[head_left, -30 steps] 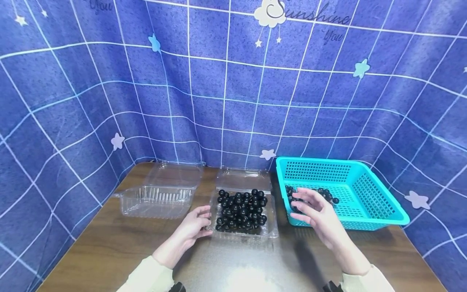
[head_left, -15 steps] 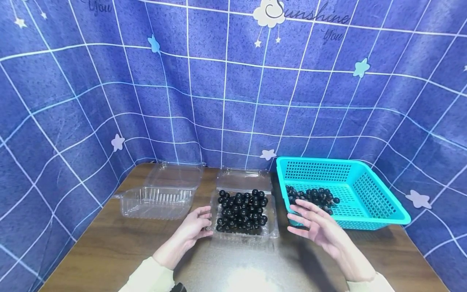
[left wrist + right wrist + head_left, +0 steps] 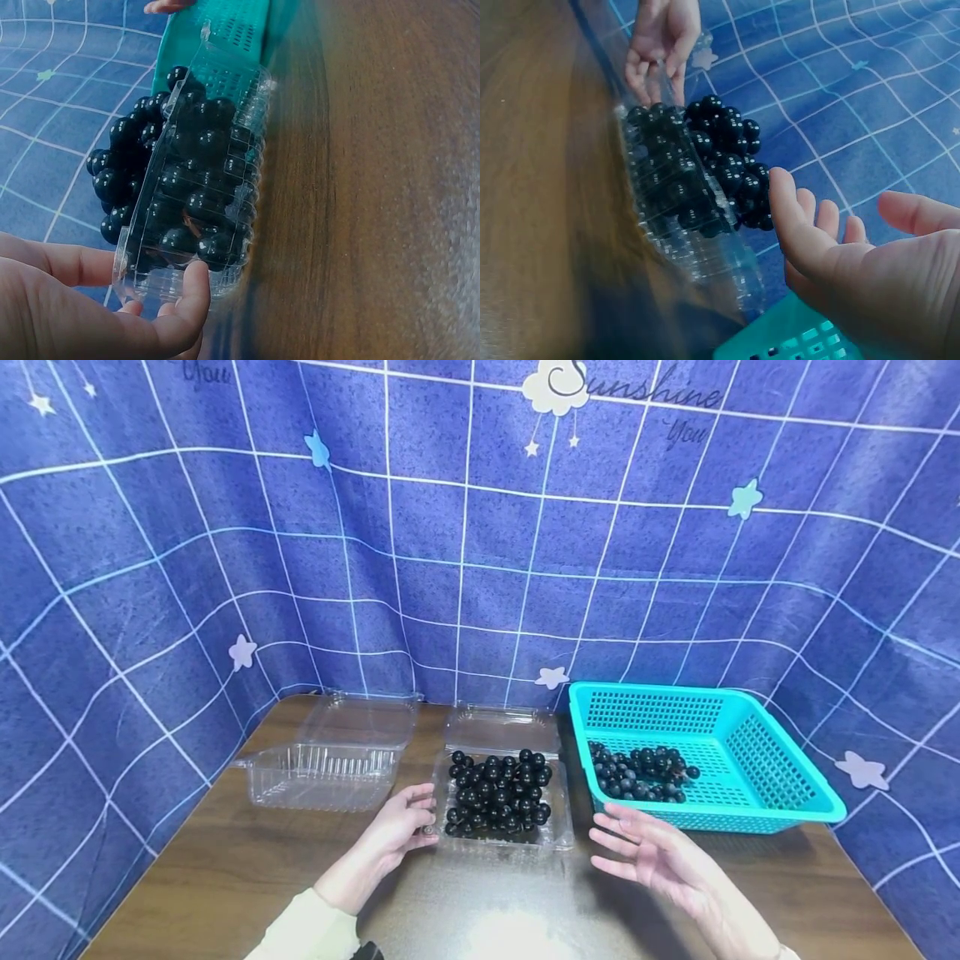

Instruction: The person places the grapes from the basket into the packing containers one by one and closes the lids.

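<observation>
Black grapes point(image 3: 495, 793) fill a hinged clear plastic container point(image 3: 561, 835) at the middle of the table, heaped above its rim, the lid point(image 3: 502, 727) folded back behind. My left hand point(image 3: 401, 822) holds the container's left end. In the left wrist view its thumb point(image 3: 196, 289) lies against the near wall and another finger reaches round the far corner. To the right, my right hand point(image 3: 652, 856) hovers with fingers spread, in front of the turquoise basket point(image 3: 750, 818). Nothing is in its palm in the right wrist view. More grapes point(image 3: 637, 772) lie in the basket's left part.
Left of the grapes stands a second clear container point(image 3: 322, 777) with its lid tipped back. A blue curtain point(image 3: 480, 568) with white grid lines hangs behind the table point(image 3: 300, 877) and along both sides.
My right hand has drawn back from over the basket toward the front, so the grapes in it show. The left hand and the containers stay where they were.
</observation>
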{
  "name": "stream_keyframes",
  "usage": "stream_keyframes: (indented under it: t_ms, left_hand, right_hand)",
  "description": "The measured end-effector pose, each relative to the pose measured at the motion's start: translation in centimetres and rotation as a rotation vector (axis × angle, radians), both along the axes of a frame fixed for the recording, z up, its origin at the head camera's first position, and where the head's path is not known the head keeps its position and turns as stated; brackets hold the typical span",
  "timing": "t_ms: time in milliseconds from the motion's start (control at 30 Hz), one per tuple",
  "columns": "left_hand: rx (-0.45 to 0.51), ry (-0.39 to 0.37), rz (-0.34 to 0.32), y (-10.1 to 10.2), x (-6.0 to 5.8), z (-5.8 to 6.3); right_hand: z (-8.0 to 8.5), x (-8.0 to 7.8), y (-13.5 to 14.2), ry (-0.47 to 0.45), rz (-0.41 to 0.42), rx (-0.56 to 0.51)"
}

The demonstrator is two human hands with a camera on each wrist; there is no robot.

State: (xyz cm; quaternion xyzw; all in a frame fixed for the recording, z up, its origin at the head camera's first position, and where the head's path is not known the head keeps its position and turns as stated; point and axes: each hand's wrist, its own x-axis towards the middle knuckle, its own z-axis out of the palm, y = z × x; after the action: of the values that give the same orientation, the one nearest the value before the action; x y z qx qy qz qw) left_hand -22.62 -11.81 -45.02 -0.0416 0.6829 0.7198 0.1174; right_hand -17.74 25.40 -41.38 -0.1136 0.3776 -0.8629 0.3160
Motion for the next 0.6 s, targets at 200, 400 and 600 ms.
stream_keyframes:
  t_ms: [200, 400, 600]
  left_hand:
    - [0.004, 0.002, -0.003, 0.0, 0.0, 0.0]
    - [0.001, -0.001, -0.005, 0.0, 0.0, 0.0]
    - [-0.002, -0.005, -0.006, 0.0, -0.1, -0.1]
  right_hand:
    - [-1.1, 0.1, 0.1, -0.044, 0.023, 0.037]
    - [-2.3, -0.1, 0.0, -0.1, 0.016, 0.067]
    - [-2.9, -0.2, -0.4, -0.116, -0.025, 0.127]
